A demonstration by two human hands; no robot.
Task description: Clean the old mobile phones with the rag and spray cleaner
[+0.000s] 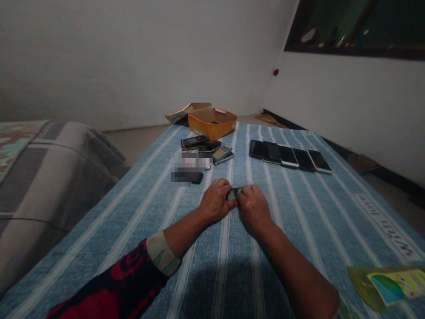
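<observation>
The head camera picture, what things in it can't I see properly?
All in the head view:
Small device: partly covered by the left hand and right hand.
Orange box: its near side hides most of the inside.
Pixelated patch: it blurs whatever lies beneath.
Yellow packet: cut off by the right edge.

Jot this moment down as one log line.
left hand: holding small device | right hand: holding same device | beyond: phone row, open orange box
</observation>
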